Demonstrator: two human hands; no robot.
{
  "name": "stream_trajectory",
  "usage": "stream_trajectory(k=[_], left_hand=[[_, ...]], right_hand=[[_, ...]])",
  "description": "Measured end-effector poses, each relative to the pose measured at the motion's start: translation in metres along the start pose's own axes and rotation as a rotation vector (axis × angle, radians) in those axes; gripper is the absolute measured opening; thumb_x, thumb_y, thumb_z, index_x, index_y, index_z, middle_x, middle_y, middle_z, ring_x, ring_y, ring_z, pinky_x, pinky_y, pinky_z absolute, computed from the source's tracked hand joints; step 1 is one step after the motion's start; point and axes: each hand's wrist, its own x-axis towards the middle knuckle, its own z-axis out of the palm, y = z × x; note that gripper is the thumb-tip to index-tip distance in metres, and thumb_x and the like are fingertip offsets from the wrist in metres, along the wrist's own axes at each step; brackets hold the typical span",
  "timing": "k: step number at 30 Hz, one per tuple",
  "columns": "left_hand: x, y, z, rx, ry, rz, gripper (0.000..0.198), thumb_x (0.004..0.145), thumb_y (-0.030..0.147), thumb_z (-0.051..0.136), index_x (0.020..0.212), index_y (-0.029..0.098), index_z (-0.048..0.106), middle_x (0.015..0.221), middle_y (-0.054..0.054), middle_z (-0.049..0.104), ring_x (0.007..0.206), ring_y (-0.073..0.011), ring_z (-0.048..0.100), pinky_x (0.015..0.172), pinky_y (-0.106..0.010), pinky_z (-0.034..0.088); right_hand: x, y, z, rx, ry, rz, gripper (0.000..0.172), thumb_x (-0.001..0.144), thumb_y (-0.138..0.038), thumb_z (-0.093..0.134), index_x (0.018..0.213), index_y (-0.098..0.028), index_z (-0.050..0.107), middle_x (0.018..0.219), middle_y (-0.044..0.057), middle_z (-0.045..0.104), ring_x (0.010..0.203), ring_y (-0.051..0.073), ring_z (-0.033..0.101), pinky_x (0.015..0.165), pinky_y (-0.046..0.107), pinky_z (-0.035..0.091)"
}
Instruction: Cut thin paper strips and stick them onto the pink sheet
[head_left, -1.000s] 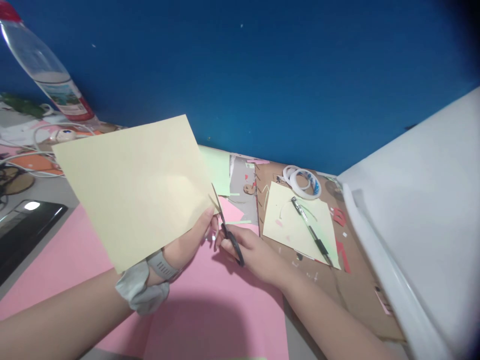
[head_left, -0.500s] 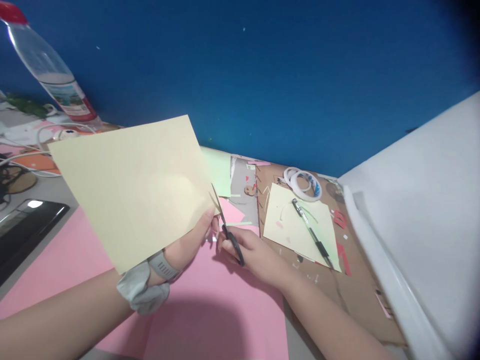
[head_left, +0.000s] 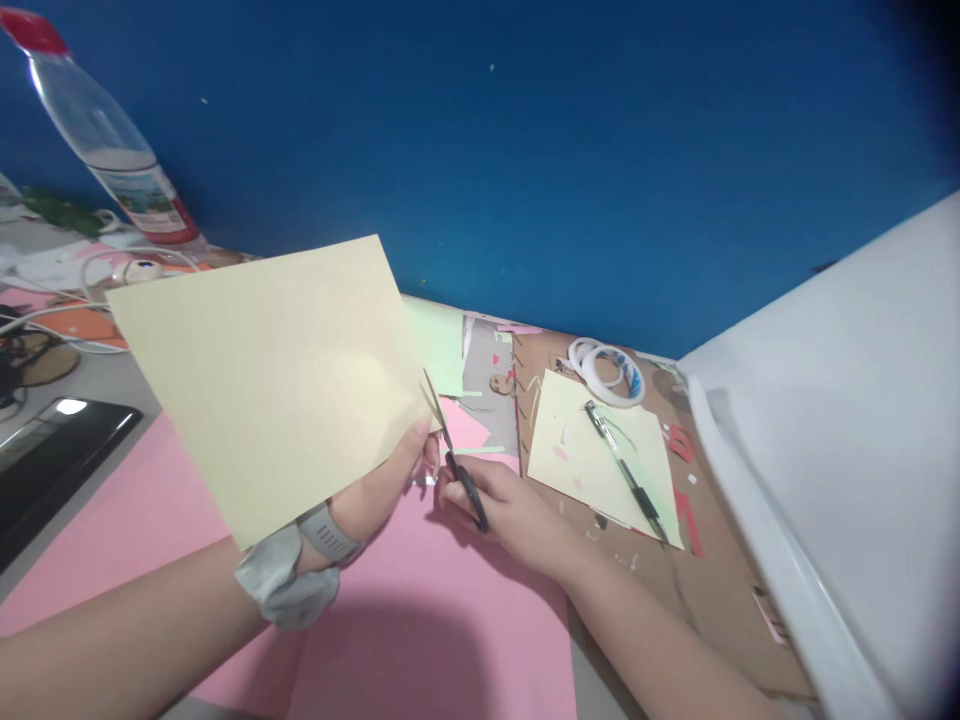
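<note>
My left hand (head_left: 401, 470) pinches a large sheet of pale yellow paper (head_left: 270, 370) near its lower right corner, with the thumb on top. The sheet is held up, tilted, above the pink paper (head_left: 420, 610). In my right hand (head_left: 499, 500) is a pair of scissors (head_left: 465, 485) with black handles, my fingers closed around the loops. Its blades point up and to the left, parted slightly at the tips, at the right edge of the yellow sheet beside my left thumb. The sheet's underside and some of my left fingers are hidden.
At right, a pen (head_left: 626, 470) lies on a smaller yellow sheet (head_left: 555, 440), with tape rolls (head_left: 613, 374) behind, on brown cardboard (head_left: 720, 600). A bottle (head_left: 112, 140) and a black glossy device (head_left: 60, 470) stand left. A blue wall (head_left: 525, 160) rises behind.
The view has shifted very slightly, so things sit a little lower in it. Both hands keep their hold, and the scissors stay at the sheet's right edge.
</note>
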Motion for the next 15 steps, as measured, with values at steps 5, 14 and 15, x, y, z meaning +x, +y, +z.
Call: stream_trajectory(k=[5,14,15], left_hand=[[0.0007,-0.0019,-0.0006,0.008,0.006,0.013,0.052,0.095,0.042,0.028,0.055,0.021,0.054,0.049,0.002,0.051,0.055,-0.0130,0.052,0.070,-0.028,0.045],[0.0009,-0.0026,-0.0016,0.042,0.031,0.004,0.050,0.094,0.046,0.030,0.057,0.021,0.052,0.059,0.000,0.054,0.064,-0.0146,0.054,0.082,-0.032,0.042],[0.0008,-0.0026,-0.0014,0.040,0.038,0.001,0.049,0.094,0.046,0.031,0.057,0.021,0.053,0.060,0.000,0.055,0.065,-0.0149,0.054,0.082,-0.033,0.042]], right_hand=[[0.0005,0.0011,-0.0007,0.001,-0.007,0.020,0.032,0.088,-0.046,0.053,0.072,-0.018,0.047,0.064,-0.004,0.046,0.060,0.011,0.048,0.059,0.025,0.038],[0.0010,0.0021,-0.0004,0.018,0.001,0.006,0.032,0.088,-0.046,0.052,0.073,-0.018,0.048,0.062,-0.005,0.044,0.059,0.011,0.050,0.061,0.026,0.040],[0.0010,0.0022,-0.0003,0.014,0.003,0.010,0.032,0.088,-0.047,0.051,0.074,-0.018,0.049,0.063,-0.004,0.045,0.059,0.011,0.050,0.060,0.025,0.040]])
